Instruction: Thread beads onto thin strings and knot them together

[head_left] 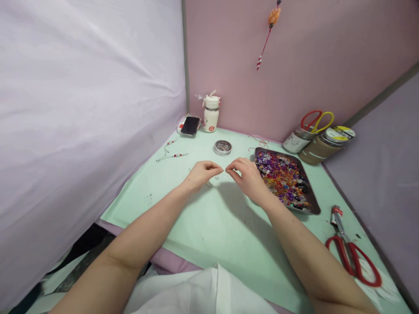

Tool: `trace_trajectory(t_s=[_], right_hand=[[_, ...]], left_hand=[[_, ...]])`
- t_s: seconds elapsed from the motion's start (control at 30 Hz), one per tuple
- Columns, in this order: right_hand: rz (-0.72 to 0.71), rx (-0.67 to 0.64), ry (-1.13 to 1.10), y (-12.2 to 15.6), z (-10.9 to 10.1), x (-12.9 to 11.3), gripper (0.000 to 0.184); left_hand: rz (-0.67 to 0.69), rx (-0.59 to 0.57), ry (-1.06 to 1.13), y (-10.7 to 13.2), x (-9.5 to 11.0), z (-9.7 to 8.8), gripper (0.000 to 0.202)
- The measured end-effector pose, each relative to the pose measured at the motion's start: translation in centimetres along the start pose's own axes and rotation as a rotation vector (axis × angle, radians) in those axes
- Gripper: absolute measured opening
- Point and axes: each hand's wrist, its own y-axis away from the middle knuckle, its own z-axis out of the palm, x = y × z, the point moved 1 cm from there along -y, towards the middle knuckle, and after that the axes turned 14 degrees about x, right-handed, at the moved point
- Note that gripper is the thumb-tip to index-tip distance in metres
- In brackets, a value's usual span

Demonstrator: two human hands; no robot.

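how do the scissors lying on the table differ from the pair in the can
The red scissors lie flat on the table's right edge, blades visible; the scissors in the can stand handles-up, blades hidden inside. The first has two red handles; the second has one red, one yellow. Both sit right of the bead tray.

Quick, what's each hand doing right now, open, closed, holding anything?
Left hand: fingers pinched shut above the green mat; what they grip is too small to tell.
Right hand: fingertips pinched together beside the bead tray; held item unclear.

Soft even light, faint shadows, wide-angle bending at edges.
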Motion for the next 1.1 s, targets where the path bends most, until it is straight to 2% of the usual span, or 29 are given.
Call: trace_trajectory(t_s=[0.2,0.47,0.6,0.7,0.87,1.1], right_hand=[[0.08,0.085,-0.124,0.4,1.1,0.4,0.008],[0.226,-0.12,-0.107,2.2,4.6,0.7,0.019],[0.217,-0.119,-0.061,2.5,6.0,1.1,0.022],[0.208,-0.092,-0.057,2.5,6.7,1.4,0.017],[0.207,-0.042,-0.079,2.5,6.8,1.7,0.013],[0.215,0.084,-0.079,2.5,5.9,1.8,0.015]], left_hand=[[0.073,0.056,-0.026,-0.5,0.0,-0.5,0.025],[0.142,0.147,-0.107,-1.0,0.1,-1.3,0.023],[0.163,0.141,-0.136,-1.1,-0.1,-1.2,0.021],[0.174,0.137,-0.148,-1.2,-0.2,-1.1,0.021],[0.195,0.15,-0.206,-1.3,-0.3,-1.2,0.021],[0.323,0.159,-0.435,-0.7,-0.1,-0.7,0.019]])
